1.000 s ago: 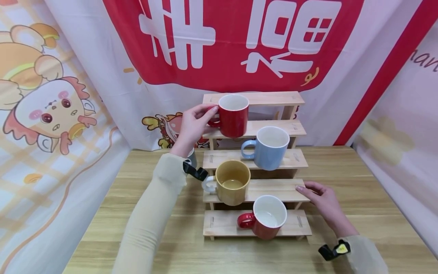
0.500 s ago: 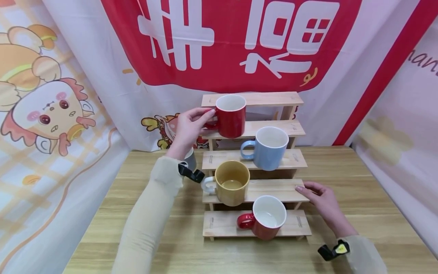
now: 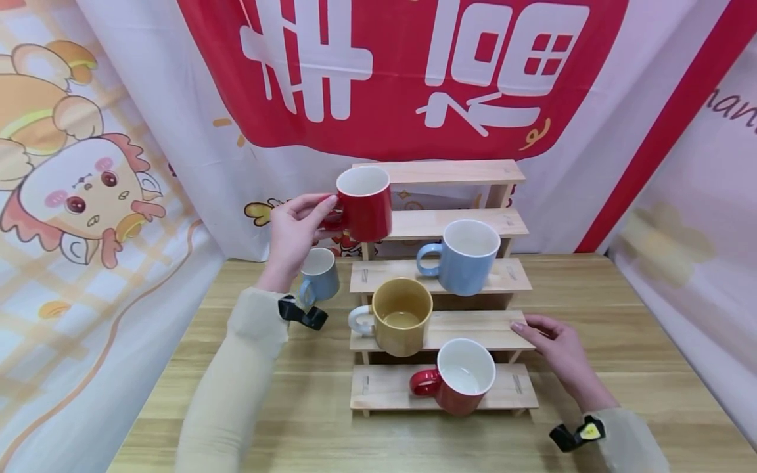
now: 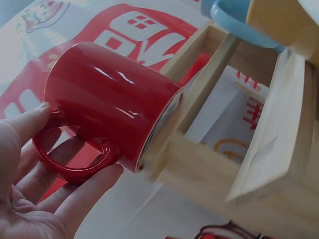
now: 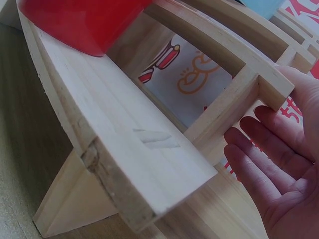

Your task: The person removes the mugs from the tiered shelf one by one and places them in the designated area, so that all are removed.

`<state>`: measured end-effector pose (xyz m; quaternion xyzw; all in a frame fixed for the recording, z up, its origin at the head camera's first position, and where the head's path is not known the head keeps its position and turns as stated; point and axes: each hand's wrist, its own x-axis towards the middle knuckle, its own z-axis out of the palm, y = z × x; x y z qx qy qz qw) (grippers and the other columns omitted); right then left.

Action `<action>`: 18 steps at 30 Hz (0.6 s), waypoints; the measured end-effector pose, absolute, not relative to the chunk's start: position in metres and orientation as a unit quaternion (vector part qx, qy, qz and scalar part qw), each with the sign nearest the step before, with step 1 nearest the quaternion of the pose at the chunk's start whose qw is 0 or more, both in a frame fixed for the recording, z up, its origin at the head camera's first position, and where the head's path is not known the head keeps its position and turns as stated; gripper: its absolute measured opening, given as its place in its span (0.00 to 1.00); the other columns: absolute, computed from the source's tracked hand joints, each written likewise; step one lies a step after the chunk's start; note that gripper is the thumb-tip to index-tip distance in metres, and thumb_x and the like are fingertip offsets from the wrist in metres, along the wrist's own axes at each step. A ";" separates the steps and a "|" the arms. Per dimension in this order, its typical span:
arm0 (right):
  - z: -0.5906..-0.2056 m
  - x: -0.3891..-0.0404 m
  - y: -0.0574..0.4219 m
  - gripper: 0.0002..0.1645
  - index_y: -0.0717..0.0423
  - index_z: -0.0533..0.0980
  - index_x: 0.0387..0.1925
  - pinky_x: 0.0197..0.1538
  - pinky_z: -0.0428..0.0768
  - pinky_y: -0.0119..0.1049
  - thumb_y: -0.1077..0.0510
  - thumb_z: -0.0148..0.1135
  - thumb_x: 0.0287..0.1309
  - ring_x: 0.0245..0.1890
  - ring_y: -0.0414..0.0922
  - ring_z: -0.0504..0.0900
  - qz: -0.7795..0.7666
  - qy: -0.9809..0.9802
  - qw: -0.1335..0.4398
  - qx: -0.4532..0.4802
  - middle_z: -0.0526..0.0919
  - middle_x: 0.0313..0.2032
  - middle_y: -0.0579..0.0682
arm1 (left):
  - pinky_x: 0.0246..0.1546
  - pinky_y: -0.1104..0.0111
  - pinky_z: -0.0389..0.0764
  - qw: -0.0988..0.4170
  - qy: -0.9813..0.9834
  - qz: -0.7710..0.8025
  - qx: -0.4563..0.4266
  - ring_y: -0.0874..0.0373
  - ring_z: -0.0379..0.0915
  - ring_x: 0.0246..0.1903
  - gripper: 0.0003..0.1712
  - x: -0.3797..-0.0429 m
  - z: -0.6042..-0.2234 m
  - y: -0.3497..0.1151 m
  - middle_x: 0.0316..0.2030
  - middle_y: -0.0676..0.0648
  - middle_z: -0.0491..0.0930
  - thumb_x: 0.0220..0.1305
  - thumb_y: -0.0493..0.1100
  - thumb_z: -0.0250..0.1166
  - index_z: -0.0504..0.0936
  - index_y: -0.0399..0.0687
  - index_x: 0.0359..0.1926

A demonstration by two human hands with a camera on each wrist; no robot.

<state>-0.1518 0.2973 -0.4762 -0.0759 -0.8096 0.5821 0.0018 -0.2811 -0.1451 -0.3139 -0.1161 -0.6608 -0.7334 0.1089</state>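
Note:
By its handle, my left hand (image 3: pixel 294 230) grips a red mug (image 3: pixel 369 211) with a white inside. The mug is upright in the air at the left end of the upper shelves. In the left wrist view, the thumb lies at the top of the handle of the red mug (image 4: pixel 107 102), with fingers behind and below it. My right hand (image 3: pixel 558 348) holds the right end of the stepped wooden rack (image 3: pixel 473 326) at its second-lowest shelf. The right wrist view has the thumb over that shelf end and the fingers (image 5: pixel 259 174) beneath or beside it.
On the rack stand a light blue mug (image 3: pixel 470 259), a yellow mug (image 3: pixel 402 318) with a white handle, and a second red mug (image 3: pixel 458 387) on the lowest shelf. A grey-blue mug (image 3: pixel 322 282) stands on the wooden table (image 3: pixel 284 407) left of the rack. Printed cloth (image 3: pixel 307 157) hangs behind.
My left hand has moved left with the red mug, away from over the shelves. The grey-blue mug behind the wrist has come into fuller view. My right hand has stayed on the rack.

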 end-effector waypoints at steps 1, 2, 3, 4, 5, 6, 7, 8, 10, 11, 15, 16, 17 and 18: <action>-0.476 -0.152 0.297 0.31 0.63 0.79 0.57 0.44 0.82 0.28 0.42 0.69 0.65 0.44 0.35 0.79 0.582 -0.809 0.003 -0.075 0.83 0.45 0.38 | 0.40 0.56 0.88 0.115 -0.659 -0.734 -0.113 0.46 0.86 0.43 0.22 -0.280 -0.314 -0.150 0.47 0.37 0.86 0.62 0.48 0.75 0.87 0.39 0.52; -0.477 -0.152 0.297 0.30 0.62 0.80 0.56 0.44 0.82 0.28 0.42 0.69 0.65 0.44 0.35 0.79 0.584 -0.808 0.004 -0.075 0.83 0.45 0.38 | 0.40 0.56 0.87 0.120 -0.657 -0.736 -0.112 0.47 0.86 0.43 0.21 -0.278 -0.314 -0.155 0.46 0.37 0.86 0.62 0.47 0.75 0.87 0.39 0.52; -0.477 -0.152 0.297 0.30 0.62 0.80 0.56 0.44 0.82 0.28 0.43 0.69 0.65 0.44 0.35 0.80 0.587 -0.806 0.005 -0.072 0.83 0.44 0.38 | 0.39 0.56 0.87 0.125 -0.654 -0.738 -0.110 0.47 0.86 0.43 0.20 -0.277 -0.315 -0.160 0.46 0.36 0.86 0.62 0.47 0.75 0.87 0.39 0.51; -0.477 -0.151 0.297 0.29 0.62 0.80 0.56 0.44 0.82 0.28 0.44 0.69 0.65 0.44 0.34 0.80 0.590 -0.805 0.006 -0.071 0.84 0.44 0.37 | 0.39 0.56 0.87 0.130 -0.656 -0.736 -0.108 0.47 0.86 0.43 0.20 -0.275 -0.315 -0.165 0.46 0.37 0.86 0.62 0.47 0.75 0.87 0.40 0.51; -0.478 -0.151 0.297 0.28 0.62 0.80 0.55 0.44 0.82 0.27 0.44 0.70 0.65 0.44 0.34 0.80 0.592 -0.803 0.006 -0.070 0.84 0.44 0.37 | 0.39 0.56 0.87 0.134 -0.654 -0.736 -0.107 0.47 0.86 0.43 0.20 -0.273 -0.315 -0.171 0.46 0.37 0.86 0.62 0.47 0.75 0.87 0.40 0.51; -0.478 -0.151 0.297 0.28 0.61 0.81 0.55 0.44 0.82 0.27 0.44 0.70 0.65 0.44 0.34 0.80 0.594 -0.802 0.007 -0.069 0.84 0.43 0.37 | 0.38 0.57 0.87 0.139 -0.653 -0.737 -0.105 0.46 0.86 0.43 0.20 -0.271 -0.316 -0.176 0.45 0.37 0.86 0.62 0.46 0.75 0.87 0.39 0.50; -0.478 -0.151 0.296 0.27 0.61 0.81 0.54 0.44 0.82 0.27 0.45 0.70 0.65 0.43 0.34 0.80 0.596 -0.800 0.008 -0.068 0.84 0.43 0.36 | 0.38 0.57 0.87 0.143 -0.650 -0.739 -0.102 0.46 0.86 0.43 0.19 -0.270 -0.316 -0.181 0.44 0.38 0.87 0.62 0.46 0.75 0.87 0.39 0.50; -0.479 -0.151 0.296 0.26 0.61 0.81 0.54 0.44 0.82 0.27 0.45 0.70 0.65 0.43 0.34 0.80 0.599 -0.798 0.008 -0.068 0.84 0.43 0.36 | 0.37 0.57 0.87 0.146 -0.645 -0.743 -0.100 0.45 0.86 0.42 0.19 -0.268 -0.316 -0.187 0.44 0.38 0.87 0.62 0.45 0.75 0.87 0.38 0.49; -0.479 -0.151 0.296 0.24 0.59 0.82 0.53 0.43 0.82 0.27 0.46 0.70 0.65 0.43 0.34 0.80 0.600 -0.797 0.008 -0.068 0.84 0.42 0.35 | 0.36 0.57 0.87 0.155 -0.635 -0.751 -0.094 0.45 0.87 0.40 0.18 -0.264 -0.317 -0.196 0.42 0.39 0.87 0.61 0.43 0.76 0.87 0.36 0.48; -0.479 -0.151 0.296 0.24 0.58 0.82 0.53 0.43 0.82 0.27 0.46 0.70 0.65 0.43 0.34 0.80 0.600 -0.797 0.008 -0.069 0.84 0.42 0.35 | 0.36 0.56 0.87 0.161 -0.628 -0.756 -0.092 0.45 0.87 0.39 0.18 -0.262 -0.317 -0.201 0.42 0.39 0.87 0.61 0.42 0.76 0.87 0.35 0.48; -0.477 -0.151 0.297 0.26 0.59 0.81 0.54 0.44 0.82 0.27 0.45 0.70 0.65 0.44 0.34 0.80 0.598 -0.798 0.003 -0.074 0.84 0.43 0.36 | 0.35 0.55 0.86 0.178 -0.615 -0.764 -0.080 0.47 0.88 0.37 0.19 -0.255 -0.317 -0.218 0.42 0.40 0.88 0.61 0.41 0.76 0.86 0.33 0.48; -0.477 -0.151 0.297 0.27 0.59 0.81 0.55 0.44 0.82 0.27 0.44 0.70 0.65 0.44 0.34 0.80 0.596 -0.800 0.001 -0.075 0.83 0.44 0.37 | 0.36 0.55 0.86 0.182 -0.616 -0.763 -0.075 0.48 0.88 0.37 0.19 -0.253 -0.317 -0.221 0.42 0.41 0.88 0.61 0.42 0.76 0.86 0.33 0.49; -0.476 -0.151 0.297 0.29 0.61 0.80 0.56 0.45 0.82 0.27 0.43 0.70 0.65 0.44 0.35 0.80 0.594 -0.801 0.000 -0.078 0.83 0.44 0.38 | 0.36 0.56 0.86 0.184 -0.616 -0.763 -0.069 0.48 0.88 0.38 0.20 -0.251 -0.318 -0.225 0.43 0.41 0.88 0.61 0.42 0.76 0.86 0.33 0.49; -0.476 -0.151 0.297 0.30 0.61 0.80 0.57 0.45 0.82 0.27 0.43 0.70 0.65 0.45 0.35 0.80 0.593 -0.801 -0.001 -0.079 0.83 0.45 0.38 | 0.37 0.56 0.86 0.185 -0.612 -0.766 -0.065 0.48 0.88 0.38 0.20 -0.249 -0.318 -0.229 0.43 0.41 0.88 0.61 0.42 0.76 0.86 0.33 0.50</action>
